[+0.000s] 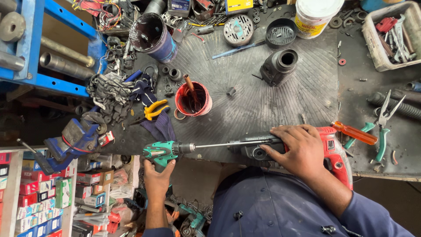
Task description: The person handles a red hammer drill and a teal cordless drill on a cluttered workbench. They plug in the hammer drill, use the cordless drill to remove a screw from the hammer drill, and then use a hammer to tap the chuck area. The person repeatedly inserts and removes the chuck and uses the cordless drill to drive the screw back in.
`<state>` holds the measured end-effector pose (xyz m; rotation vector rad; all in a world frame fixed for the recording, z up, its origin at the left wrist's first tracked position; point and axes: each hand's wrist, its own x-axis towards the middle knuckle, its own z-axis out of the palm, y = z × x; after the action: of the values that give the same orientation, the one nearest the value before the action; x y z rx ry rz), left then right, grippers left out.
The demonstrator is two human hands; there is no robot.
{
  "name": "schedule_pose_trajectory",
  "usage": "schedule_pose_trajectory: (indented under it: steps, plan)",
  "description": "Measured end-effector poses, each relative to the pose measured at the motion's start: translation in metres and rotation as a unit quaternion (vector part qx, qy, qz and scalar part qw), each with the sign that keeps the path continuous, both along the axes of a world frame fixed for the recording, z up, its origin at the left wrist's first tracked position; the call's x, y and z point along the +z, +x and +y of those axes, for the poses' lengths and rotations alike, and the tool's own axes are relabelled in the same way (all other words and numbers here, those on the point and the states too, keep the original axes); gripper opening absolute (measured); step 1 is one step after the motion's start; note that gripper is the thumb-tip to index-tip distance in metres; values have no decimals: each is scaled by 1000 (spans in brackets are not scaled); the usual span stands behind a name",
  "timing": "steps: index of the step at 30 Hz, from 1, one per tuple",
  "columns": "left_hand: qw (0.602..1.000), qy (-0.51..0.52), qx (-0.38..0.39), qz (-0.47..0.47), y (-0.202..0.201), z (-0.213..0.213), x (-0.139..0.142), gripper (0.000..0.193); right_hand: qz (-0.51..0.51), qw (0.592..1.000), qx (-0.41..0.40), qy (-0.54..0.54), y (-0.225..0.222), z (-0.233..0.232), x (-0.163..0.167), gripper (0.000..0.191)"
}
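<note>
head cam | worn above, looks straight down on bench (263, 105) | close, arm's reach | far edge at top, own torso at bottom | single view

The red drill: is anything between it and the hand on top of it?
Nothing visible. The right hand lies flat on the red drill, fingers on its dark front end. The left hand grips a green cordless driver, whose long bit reaches the drill's front.
</note>
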<state>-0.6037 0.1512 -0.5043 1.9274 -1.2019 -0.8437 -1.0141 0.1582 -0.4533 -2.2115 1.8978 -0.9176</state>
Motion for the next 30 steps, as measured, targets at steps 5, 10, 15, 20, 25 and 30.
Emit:
schedule_pose_trajectory:
  steps: [5,10,15,20,25,30]
  plan:
    - [1000,-13,2,25,2,0,-3,50,4,1000,-6,6,0,0,1,43]
    - [1000,-8,9,2,4,-1,-2,51,10,1000,-1,7,1,0,0,41]
    - [1000,-17,4,19,5,-2,-1,50,11,1000,10,27,-1,1,-1,39]
    - [1000,-7,10,17,9,-3,-1,51,-14,997,46,55,-4,2,-2,29]
    - [999,-21,7,24,11,-4,-1,51,-25,995,58,73,-3,1,0,27]
    - [999,-32,1,39,12,-4,-2,50,-28,994,71,80,2,-2,4,24]
